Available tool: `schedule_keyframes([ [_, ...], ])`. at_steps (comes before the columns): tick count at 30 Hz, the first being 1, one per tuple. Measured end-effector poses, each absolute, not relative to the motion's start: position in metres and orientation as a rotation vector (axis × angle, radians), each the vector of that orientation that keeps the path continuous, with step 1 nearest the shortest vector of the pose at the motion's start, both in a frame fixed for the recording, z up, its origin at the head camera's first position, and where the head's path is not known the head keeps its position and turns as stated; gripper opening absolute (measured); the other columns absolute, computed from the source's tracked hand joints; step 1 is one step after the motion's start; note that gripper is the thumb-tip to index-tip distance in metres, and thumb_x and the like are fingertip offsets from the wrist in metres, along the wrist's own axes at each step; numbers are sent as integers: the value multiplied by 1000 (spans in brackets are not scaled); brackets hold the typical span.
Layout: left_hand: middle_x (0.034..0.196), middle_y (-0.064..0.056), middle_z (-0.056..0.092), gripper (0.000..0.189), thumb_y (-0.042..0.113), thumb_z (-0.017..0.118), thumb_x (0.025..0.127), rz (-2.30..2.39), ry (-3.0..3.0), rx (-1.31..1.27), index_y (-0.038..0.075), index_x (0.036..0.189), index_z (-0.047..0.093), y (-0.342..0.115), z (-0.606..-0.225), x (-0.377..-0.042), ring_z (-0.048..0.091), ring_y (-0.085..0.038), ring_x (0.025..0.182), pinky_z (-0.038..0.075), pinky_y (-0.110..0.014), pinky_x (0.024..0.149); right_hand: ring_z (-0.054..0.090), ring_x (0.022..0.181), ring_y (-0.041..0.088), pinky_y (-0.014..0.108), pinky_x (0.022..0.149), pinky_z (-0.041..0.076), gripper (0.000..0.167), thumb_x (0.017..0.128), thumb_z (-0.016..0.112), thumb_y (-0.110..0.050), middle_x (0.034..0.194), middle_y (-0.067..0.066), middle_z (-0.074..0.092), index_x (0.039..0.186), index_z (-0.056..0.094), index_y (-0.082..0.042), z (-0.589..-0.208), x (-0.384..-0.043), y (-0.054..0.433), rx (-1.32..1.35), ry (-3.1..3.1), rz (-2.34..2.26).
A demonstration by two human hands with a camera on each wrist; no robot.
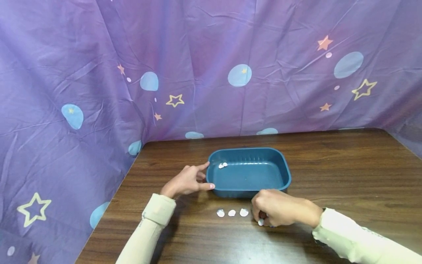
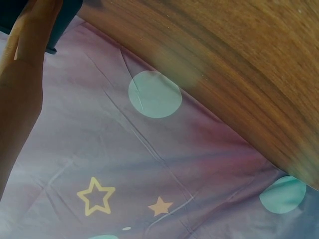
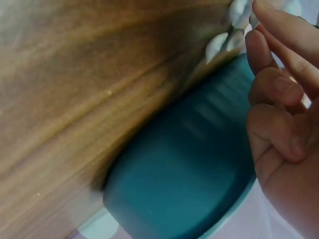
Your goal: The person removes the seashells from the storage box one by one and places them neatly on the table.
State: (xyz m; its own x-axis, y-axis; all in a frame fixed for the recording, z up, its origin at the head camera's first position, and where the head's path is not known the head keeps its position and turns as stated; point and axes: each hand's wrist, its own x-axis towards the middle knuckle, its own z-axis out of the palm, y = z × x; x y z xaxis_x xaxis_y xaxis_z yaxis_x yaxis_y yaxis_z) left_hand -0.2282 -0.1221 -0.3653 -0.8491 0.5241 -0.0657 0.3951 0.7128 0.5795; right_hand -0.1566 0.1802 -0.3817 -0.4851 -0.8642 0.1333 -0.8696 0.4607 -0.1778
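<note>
A teal plastic tub (image 1: 249, 191) stands on the table, with two small white seashells (image 1: 222, 165) inside near its left end. My left hand (image 1: 188, 180) is at that end, thumb and forefinger stretched along the rim and touching it. In front of the tub, my right hand (image 1: 278, 208) pinches a white seashell (image 1: 261, 222) at the table surface. Left of this hand, three more seashells (image 1: 232, 213) lie in a row. The right wrist view shows the right hand (image 3: 286, 94) with its other fingers curled, beside the tub (image 3: 184, 159).
The brown wood-grain table (image 1: 346, 183) reaches back to a purple curtain (image 1: 211, 73) printed with stars and blue ovals. The curtain also hangs along the table's left side. In the left wrist view, the table edge (image 2: 214, 112) runs against the cloth.
</note>
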Motion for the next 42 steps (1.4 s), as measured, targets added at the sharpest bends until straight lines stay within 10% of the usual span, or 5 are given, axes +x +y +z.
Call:
schedule_keyframes([
  [23, 117, -16, 75, 89, 37, 77, 88, 829, 2677, 776, -2, 155, 32, -125, -364, -228, 74, -27, 109, 55, -43, 105, 47, 63, -10, 11, 54, 43, 31, 56, 84, -4, 64, -20, 59, 76, 73, -26, -383, -157, 180, 1555, -2700, 294],
  [42, 120, -16, 74, 91, 38, 78, 87, 823, 2677, 737, 1, 156, 31, -123, -363, -228, 73, -28, 111, 55, -43, 105, 52, 65, -11, 9, 59, 45, 15, 77, 83, -14, 73, -20, 64, 88, 75, -19, -359, -174, 195, 1528, -2636, 617],
])
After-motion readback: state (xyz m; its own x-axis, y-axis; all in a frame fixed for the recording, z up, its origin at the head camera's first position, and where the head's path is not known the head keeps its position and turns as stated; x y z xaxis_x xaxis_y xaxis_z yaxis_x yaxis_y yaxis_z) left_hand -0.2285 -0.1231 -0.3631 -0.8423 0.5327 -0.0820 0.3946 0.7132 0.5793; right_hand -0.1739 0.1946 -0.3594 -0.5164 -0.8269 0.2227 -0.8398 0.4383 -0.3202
